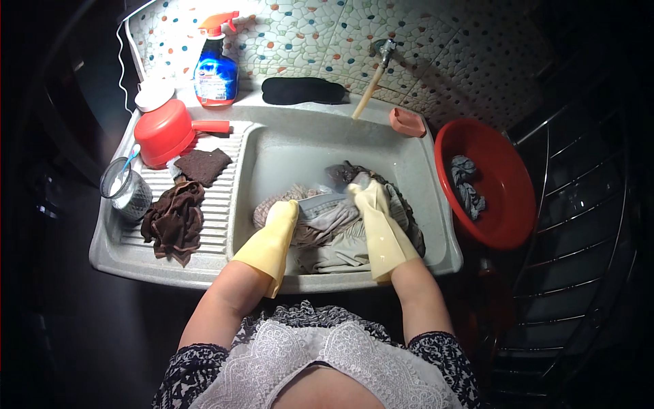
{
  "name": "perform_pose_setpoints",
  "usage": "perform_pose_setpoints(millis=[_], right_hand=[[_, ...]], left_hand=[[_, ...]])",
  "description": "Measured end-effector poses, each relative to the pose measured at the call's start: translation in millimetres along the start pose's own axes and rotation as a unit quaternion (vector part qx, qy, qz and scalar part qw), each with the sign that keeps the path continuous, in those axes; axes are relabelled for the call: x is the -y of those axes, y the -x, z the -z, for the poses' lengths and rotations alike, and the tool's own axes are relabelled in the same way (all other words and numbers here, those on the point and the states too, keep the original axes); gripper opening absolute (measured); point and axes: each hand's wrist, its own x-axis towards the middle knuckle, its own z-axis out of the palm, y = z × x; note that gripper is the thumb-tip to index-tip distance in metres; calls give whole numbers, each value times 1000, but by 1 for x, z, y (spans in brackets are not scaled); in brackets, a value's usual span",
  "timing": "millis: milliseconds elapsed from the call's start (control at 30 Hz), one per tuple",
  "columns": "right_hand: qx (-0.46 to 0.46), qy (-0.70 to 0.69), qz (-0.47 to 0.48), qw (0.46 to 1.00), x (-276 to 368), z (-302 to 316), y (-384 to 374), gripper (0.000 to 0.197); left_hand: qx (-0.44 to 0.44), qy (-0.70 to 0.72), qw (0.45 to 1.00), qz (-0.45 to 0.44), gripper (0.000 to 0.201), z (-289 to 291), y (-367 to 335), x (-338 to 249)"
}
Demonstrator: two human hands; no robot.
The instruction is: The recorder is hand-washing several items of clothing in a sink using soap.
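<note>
White lace collar (293, 347) and black-and-white patterned sleeves (439, 354) fill the lower edge of the head view, nearest the camera. Ahead of them, both hands wear pale yellow rubber gloves. The left fingers (293, 209) are curled closed on one end of a grey garment (328, 208); the right fingers (360, 191) are bunched closed on its other end, their tips partly hidden in the cloth. More wet laundry (340, 253) lies below and between them in the sink (447, 238), with cloudy water beyond.

Left of the left fingers, on the ribbed surface, are a brown cloth (176, 218), a dark sponge (203, 167), a red dipper (163, 133) and a jar (129, 198) with a toothbrush. Farther off stands a blue spray bottle (215, 76) with an orange trigger; its front bears pale lettering and a white label whose fine print is too small to make out.

Beyond the right fingers are a tap hose (368, 92) and a pink soap dish (407, 122); to their right, a red basin (507, 184) holds grey cloth (467, 187).
</note>
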Motion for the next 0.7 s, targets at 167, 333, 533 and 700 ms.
perform_pose_setpoints(millis=[167,333,533,700], right_hand=[[69,44,62,995,-18,-46,4,60],[-52,-121,-10,991,-101,-24,-110,49],[21,-118,-3,993,5,-23,-11,37],[-50,-83,-69,993,-14,-10,-11,44]], left_hand=[[45,-96,994,-10,32,-15,-46,18],[43,-138,989,33,27,-57,-78,5],[55,-77,993,65,29,-29,-55,-4],[35,-108,993,18,30,-11,-45,13]])
